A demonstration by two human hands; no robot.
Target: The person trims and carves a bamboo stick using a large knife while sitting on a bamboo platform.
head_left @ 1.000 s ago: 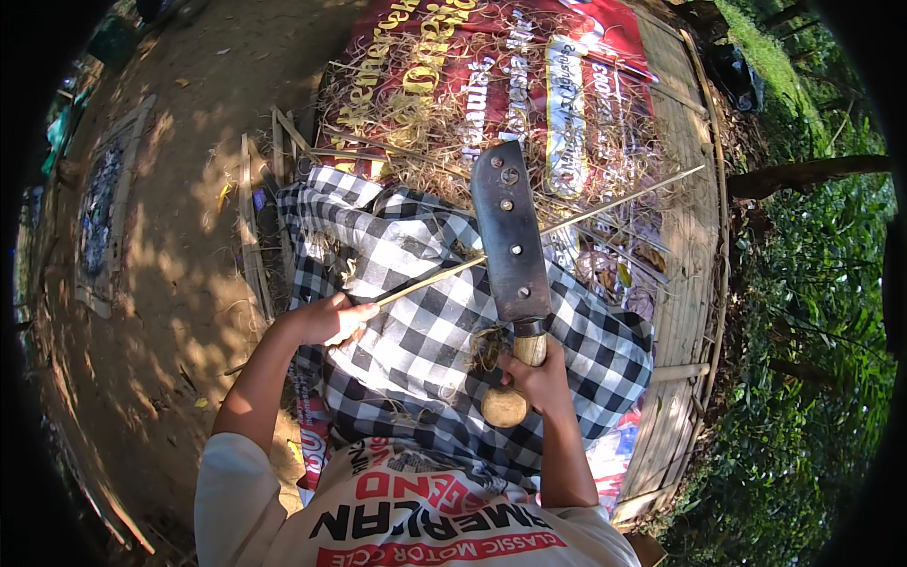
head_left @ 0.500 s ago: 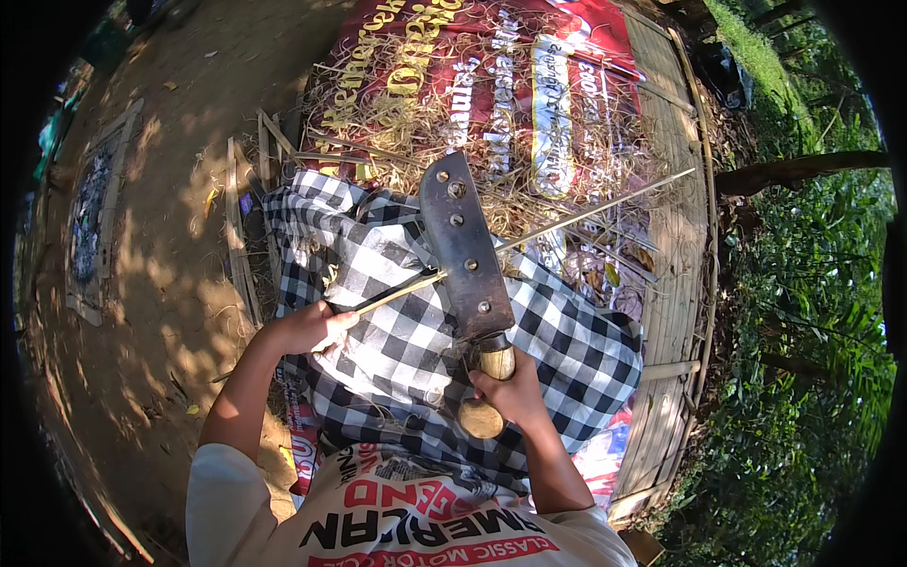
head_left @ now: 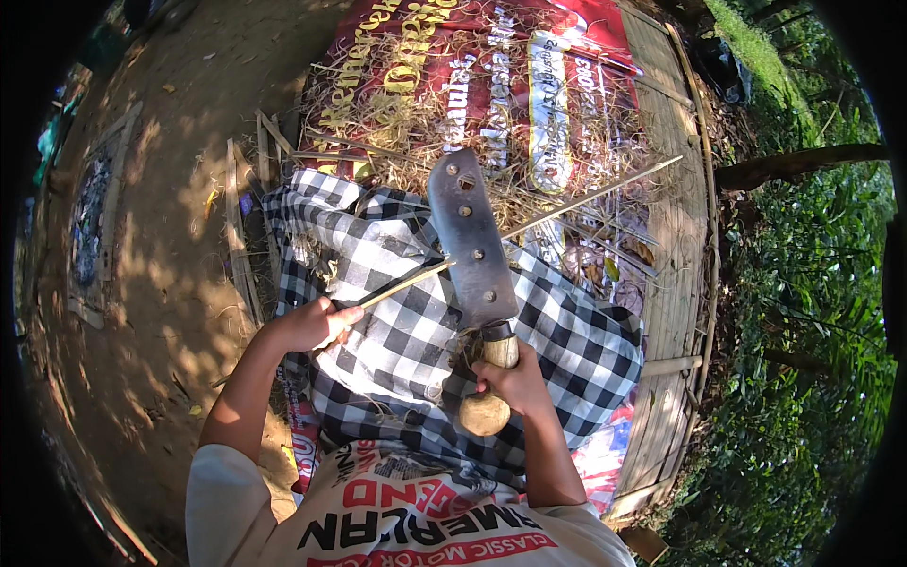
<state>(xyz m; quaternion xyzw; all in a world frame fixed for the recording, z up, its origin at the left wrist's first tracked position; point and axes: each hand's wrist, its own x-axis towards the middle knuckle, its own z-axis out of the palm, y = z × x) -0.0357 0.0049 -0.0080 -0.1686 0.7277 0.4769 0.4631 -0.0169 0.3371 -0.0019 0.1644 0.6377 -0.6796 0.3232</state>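
My right hand (head_left: 515, 380) is wrapped round the wooden handle of a cleaver (head_left: 475, 250). Its broad, dark metal blade has several round holes or studs and points away from me. My left hand (head_left: 323, 326) pinches the near end of a thin bamboo strip (head_left: 590, 197). The strip slants up to the right and passes behind the blade, which hides its middle. Whether the edge touches the strip I cannot tell. Beneath both hands, a black-and-white checked cloth (head_left: 387, 260) covers my lap.
Pale shavings (head_left: 406, 123) lie scattered over a red printed banner (head_left: 605, 38) ahead. A slatted bamboo platform (head_left: 675, 236) edges the right side, with green plants (head_left: 803, 312) beyond. Bamboo pieces (head_left: 238, 227) lie at the left beside bare earth (head_left: 179, 255).
The cleaver has shifted slightly right, and its blade has tilted and catches more light. The strip's far end has moved slightly up and left. My left hand has barely moved.
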